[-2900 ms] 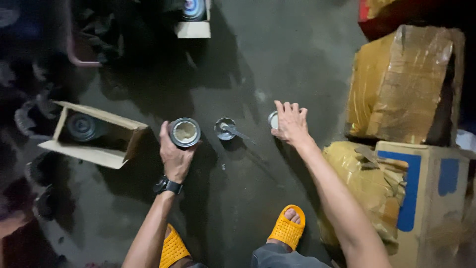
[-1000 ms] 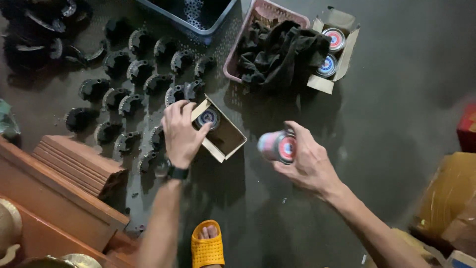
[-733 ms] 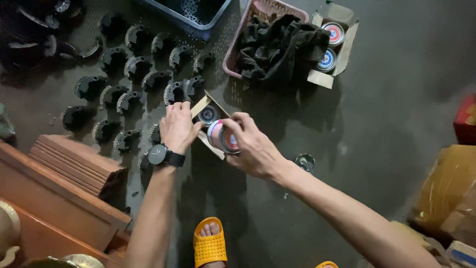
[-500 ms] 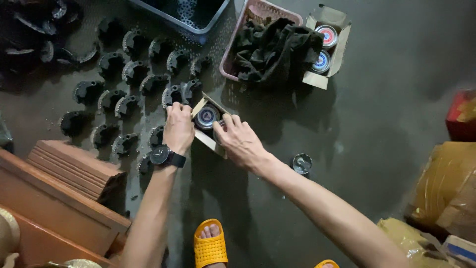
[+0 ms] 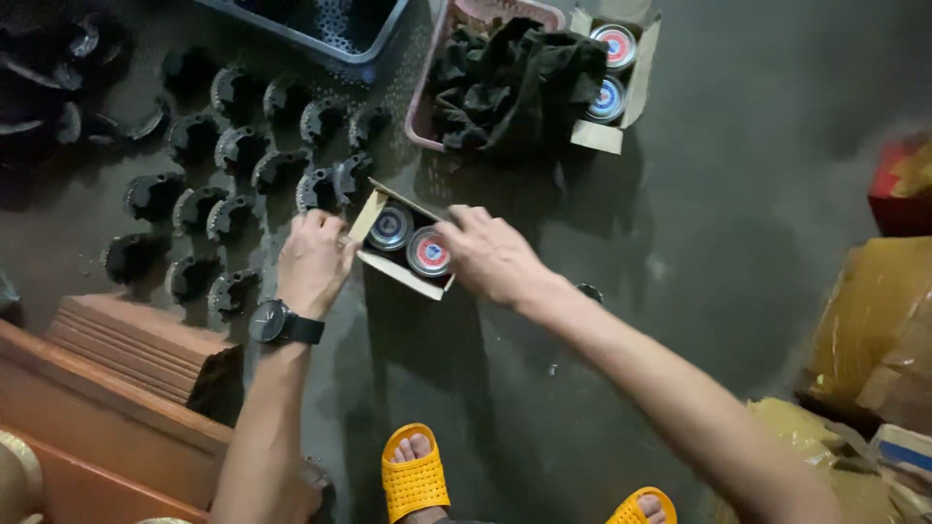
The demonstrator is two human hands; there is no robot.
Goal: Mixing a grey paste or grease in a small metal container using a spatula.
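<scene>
Seen from above, a person crouching in yellow sandals [image 5: 412,476] works over a dark concrete floor [image 5: 738,243]. Largest in view are the yellowish wrapped cartons [image 5: 879,330] at right and the reddish wooden boards [image 5: 107,388] at lower left. At the top edge stand a grey perforated crate [image 5: 335,24], its contents too dark to make out, and a pink basket [image 5: 456,58] heaped with black cloth [image 5: 519,82]. Just beside the basket an open cardboard box [image 5: 621,92] contains two round tins [image 5: 610,68] with red-and-blue lids. Rows of dark cast-metal parts [image 5: 228,160] cover the floor at upper left. At centre lies a small open cardboard box [image 5: 388,262] with two tins [image 5: 410,240] side by side inside it. The left hand [image 5: 313,262], a black watch on its wrist, grips the box's left end flap. The right hand [image 5: 490,254] rests at the box's right end, fingers curled over the edge just beside the nearer tin; whether it is grasping anything cannot be told.
</scene>
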